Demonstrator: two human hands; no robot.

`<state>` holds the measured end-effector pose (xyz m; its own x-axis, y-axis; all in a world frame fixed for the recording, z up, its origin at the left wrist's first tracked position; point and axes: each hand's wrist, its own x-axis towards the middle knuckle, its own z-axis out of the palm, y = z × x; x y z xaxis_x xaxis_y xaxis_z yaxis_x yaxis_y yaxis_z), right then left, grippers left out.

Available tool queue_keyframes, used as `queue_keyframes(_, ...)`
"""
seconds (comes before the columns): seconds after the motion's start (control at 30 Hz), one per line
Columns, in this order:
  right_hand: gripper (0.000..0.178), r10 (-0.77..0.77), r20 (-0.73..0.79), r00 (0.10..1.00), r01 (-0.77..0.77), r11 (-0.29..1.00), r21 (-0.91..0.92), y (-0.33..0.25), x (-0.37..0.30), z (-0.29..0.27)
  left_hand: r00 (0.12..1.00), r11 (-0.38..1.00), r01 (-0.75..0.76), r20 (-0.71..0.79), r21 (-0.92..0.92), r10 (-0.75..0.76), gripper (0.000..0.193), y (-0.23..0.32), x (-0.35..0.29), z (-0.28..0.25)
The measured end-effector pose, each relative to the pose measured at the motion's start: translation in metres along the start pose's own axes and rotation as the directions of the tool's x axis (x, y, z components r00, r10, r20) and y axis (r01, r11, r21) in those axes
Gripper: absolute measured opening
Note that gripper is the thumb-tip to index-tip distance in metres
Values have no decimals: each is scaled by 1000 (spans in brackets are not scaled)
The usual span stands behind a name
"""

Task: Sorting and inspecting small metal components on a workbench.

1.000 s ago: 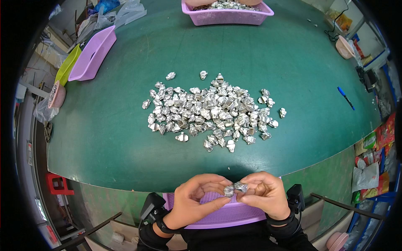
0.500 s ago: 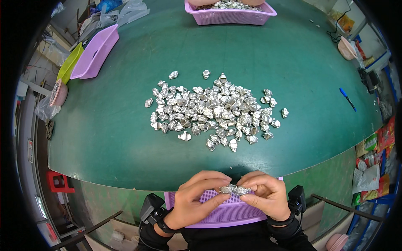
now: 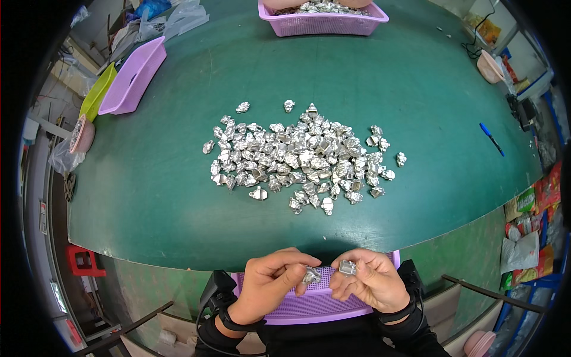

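A heap of several small shiny metal parts [image 3: 303, 156] lies in the middle of the green table [image 3: 178, 202]. Below the table's near edge, my left hand [image 3: 273, 285] pinches one silver metal piece [image 3: 310, 275] between thumb and fingers. My right hand [image 3: 370, 279] holds a second silver piece [image 3: 347, 268] a short gap to the right of the first. Both hands hover over a purple basket [image 3: 315, 303] in my lap; most of its inside is hidden by my hands.
A purple basket [image 3: 324, 24] filled with metal parts stands at the far edge. An empty purple tray [image 3: 134, 74] and a yellow-green tray [image 3: 98, 89] sit at the far left. A blue pen [image 3: 492, 138] lies at the right. Packages line the floor at right.
The two pieces were held together between my hands before; now they are pulled apart, one in each hand.
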<state>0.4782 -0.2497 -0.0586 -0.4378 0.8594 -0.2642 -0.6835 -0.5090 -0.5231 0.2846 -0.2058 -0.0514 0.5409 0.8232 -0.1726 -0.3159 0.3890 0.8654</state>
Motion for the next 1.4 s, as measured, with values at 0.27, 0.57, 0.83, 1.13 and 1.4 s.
queue_keyframes(0.27,34,-34,130,991,39,999,-35,2,0,2,990,995,-103,101,5,102,36,1,-1,2)
queue_keyframes(0.57,27,-95,123,988,107,989,-100,3,-3,1,970,917,-229,-3,327,244,32,4,0,10)
queue_keyframes(0.83,28,-380,-21,925,301,764,-570,5,0,11,964,766,-233,39,599,262,28,6,2,14)
queue_keyframes(1.13,25,-89,43,995,84,527,-846,-7,-8,-1,961,686,-154,268,711,-62,26,8,0,-1)
queue_keyframes(1.4,25,-713,141,687,-37,-228,-973,-4,57,-8,869,84,-130,73,988,489,21,-3,55,-21)
